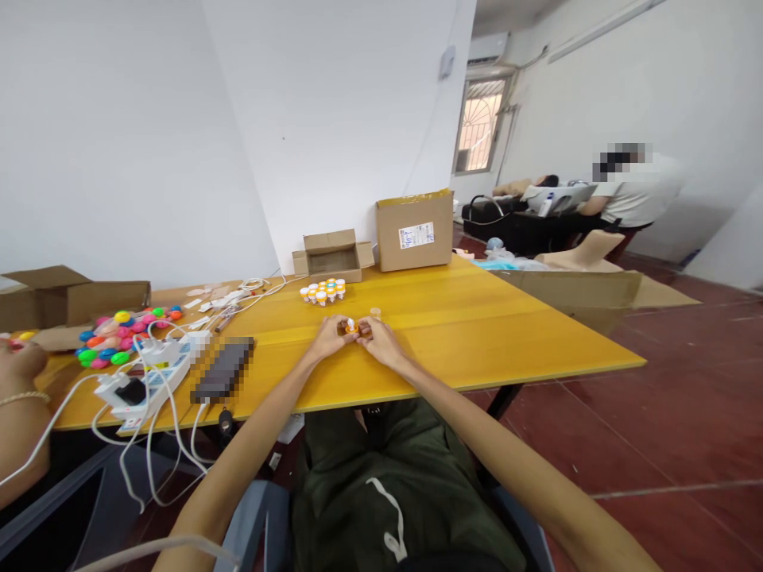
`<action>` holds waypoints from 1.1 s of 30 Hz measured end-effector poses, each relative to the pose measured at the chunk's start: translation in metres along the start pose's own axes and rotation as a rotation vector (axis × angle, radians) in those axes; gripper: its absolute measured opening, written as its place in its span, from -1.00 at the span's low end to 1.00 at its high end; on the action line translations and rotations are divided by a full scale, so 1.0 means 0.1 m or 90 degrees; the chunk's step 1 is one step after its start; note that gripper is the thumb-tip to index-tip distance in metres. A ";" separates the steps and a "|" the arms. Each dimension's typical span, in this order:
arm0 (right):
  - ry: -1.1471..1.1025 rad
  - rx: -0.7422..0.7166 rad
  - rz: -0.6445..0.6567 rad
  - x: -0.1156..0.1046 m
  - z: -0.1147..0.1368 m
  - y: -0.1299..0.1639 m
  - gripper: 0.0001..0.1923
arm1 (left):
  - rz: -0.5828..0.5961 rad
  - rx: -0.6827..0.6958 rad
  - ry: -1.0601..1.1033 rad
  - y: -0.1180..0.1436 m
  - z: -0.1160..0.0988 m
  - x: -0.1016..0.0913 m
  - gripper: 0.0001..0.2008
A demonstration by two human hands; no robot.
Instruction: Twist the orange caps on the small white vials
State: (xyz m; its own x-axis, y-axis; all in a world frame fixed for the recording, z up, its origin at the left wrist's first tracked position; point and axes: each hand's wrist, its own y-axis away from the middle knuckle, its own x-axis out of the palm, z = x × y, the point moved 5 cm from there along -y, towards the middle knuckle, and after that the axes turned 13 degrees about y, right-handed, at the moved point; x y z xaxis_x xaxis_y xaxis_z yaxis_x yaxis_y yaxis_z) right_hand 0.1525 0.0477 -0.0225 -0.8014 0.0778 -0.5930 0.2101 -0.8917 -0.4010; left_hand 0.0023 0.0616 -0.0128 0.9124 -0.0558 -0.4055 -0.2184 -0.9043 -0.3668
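Head view showed both hands meeting near the middle of the frame over the yellow table [477, 334]. The left hand [330, 335] and the right hand [377, 338] pinched a small orange bottle with a white tip [350, 325] between their fingertips, each hand grasping one side of it. The bottle sat low, at or just above the tabletop; whether it touched the wood could not be told. Just above and to the right of the hands stood a small pale cap-like piece [375, 312], apart from the fingers.

Farther up the frame, a cluster of similar little bottles [323, 291] stood together on the table. Behind them lay an open shallow carton [331, 256], and to its right a taller closed cardboard box with a label [416, 230], both against the white wall.

Left of the hands, a dark flat device [223, 369] lay beside a white power strip [143, 377] with tangled white cables. Beyond that, at the left edge, a heap of bright coloured balls [122, 338] rested near another open box [68, 298]. In the lower left, another person's hand with a bracelet [21, 373] rested at the table edge.

In the upper right of the frame, a second person in a white shirt [637, 195] stood by a dark bench.
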 end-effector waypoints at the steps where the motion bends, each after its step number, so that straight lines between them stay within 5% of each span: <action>1: -0.002 0.004 0.003 0.00 0.01 0.00 -0.77 | 0.002 -0.003 0.009 0.00 0.00 0.00 -0.72; 15: 0.097 -0.062 0.024 0.02 0.09 -0.04 -0.77 | -0.066 0.032 -0.038 0.07 -0.15 -0.07 -0.79; 24: 0.227 -0.101 0.036 -0.01 0.12 -0.07 -0.81 | -0.044 -0.002 -0.033 0.06 -0.12 -0.07 -0.73; 33: 0.199 -0.130 0.070 -0.13 0.18 -0.08 -0.80 | -0.009 -0.011 0.034 0.06 -0.18 -0.04 -0.70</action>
State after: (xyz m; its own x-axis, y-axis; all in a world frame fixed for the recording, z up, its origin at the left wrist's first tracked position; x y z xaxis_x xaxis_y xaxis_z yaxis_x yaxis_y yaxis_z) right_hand 0.1509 0.0458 0.0014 -0.5655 0.1468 -0.8116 0.4176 -0.7977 -0.4352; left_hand 0.0037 0.0485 0.0014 0.9326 -0.0653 -0.3549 -0.1998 -0.9125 -0.3571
